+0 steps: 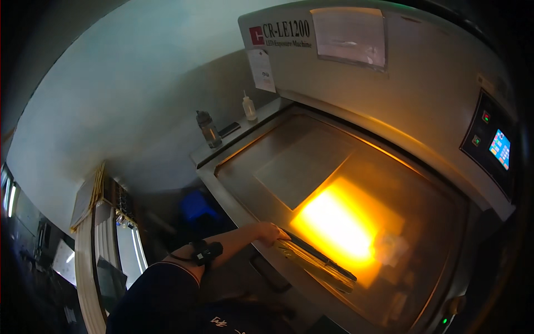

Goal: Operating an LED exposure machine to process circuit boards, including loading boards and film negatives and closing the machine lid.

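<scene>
My left hand (270, 234) reaches over the near edge of a wide glass bed (239, 181). Its fingers are closed at the left end of a long dark bar (320, 254). Along the near side of this bar lies a strip of shiny, see-through film (311, 268), tinted yellow by the light. Just beyond the bar, a bright yellow-lit rectangle (336, 220) glows on the bed. Farther back lies a flat grey rectangular sheet (303, 167). My right hand is out of the picture.
A large pale machine hood (345, 83) rises behind the bed, with a lit control panel (499, 149) at right. A dark bottle (208, 131) and a white squeeze bottle (249, 108) stand on the back-left ledge. Below left are a blue bin (197, 206) and a rack (86, 250).
</scene>
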The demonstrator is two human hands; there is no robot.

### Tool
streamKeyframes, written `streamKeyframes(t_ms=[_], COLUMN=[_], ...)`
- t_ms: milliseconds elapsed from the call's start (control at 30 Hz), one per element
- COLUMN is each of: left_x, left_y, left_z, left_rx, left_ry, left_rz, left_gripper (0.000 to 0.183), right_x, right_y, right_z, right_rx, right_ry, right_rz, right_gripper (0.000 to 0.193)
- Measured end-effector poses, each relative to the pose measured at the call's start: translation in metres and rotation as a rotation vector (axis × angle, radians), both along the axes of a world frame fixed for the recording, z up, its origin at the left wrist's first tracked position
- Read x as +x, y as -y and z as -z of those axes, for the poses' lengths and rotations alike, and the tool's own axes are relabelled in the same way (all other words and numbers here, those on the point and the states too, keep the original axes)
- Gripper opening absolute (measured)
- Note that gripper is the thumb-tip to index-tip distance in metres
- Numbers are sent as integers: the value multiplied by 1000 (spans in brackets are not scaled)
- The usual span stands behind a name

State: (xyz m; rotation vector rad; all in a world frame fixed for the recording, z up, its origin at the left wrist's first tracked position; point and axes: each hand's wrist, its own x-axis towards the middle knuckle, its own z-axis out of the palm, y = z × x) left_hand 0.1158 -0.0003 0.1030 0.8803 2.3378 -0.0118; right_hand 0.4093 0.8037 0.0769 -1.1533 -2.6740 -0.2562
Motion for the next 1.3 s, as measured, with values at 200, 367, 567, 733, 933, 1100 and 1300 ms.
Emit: streamKeyframes(t_ms=[200, 367, 567, 733, 933, 1100, 1300], left_x=[-10, 7, 2, -70, -283, -432, -439], left_y=[-33, 11, 65, 174, 125, 66, -16], left_z=[-33, 41, 6, -4, 5, 16, 36], left_rx=[-95, 69, -6, -71, 165, 19, 337], left_ry=[133, -62, -41, -71, -92, -261, -363], left_rz=[-30, 22, -61, -61, -119, -378, -396], left_gripper=[73, 66, 67, 67, 63, 62, 69], right_x=[-9, -58, -54, -9, 49, 33, -18], right_y=[8, 52, 174, 391, 569, 665, 723], right_z=[5, 22, 94, 35, 34, 76, 50], right_rx=[90, 147, 241, -138, -224, -386, -592], right_ry=[46, 7, -198, -243, -224, -245, -467], right_rz=[15, -141, -453, -170, 137, -1, 202], right_gripper=[59, 58, 58, 68, 72, 70, 87])
